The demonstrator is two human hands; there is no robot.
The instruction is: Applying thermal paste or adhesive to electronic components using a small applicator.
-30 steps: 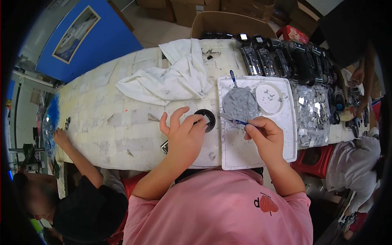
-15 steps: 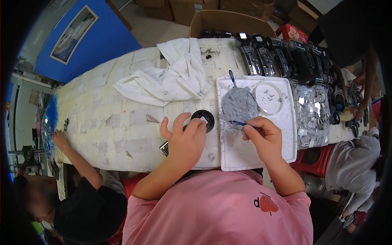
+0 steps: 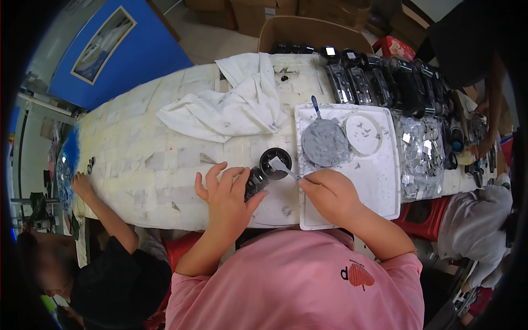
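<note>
A black device point(image 3: 256, 183) with a round, cup-like end lies on the covered table in front of me. My left hand point(image 3: 226, 195) is closed around its body, with the outer fingers spread. Inside the round end sits a small whitish square. My right hand point(image 3: 329, 192) pinches a small spatula point(image 3: 285, 168), whose grey-smeared blade reaches into that end, at the square. To the right, on a white tray point(image 3: 379, 187), stands a round dish of grey paste point(image 3: 324, 144). Another blue-handled spatula point(image 3: 315, 105) rests at the dish's far edge.
Beside the dish is a white round lid point(image 3: 363, 135) with grey smears. A crumpled white cloth point(image 3: 228, 113) lies beyond my left hand. Several black devices point(image 3: 360, 85) stand at the back right, near a bag of small shiny squares point(image 3: 422, 148). Other people work at both sides.
My right hand has brought the spatula left from the grey paste into the device's round end. My left hand has drawn back from that end onto the device's body.
</note>
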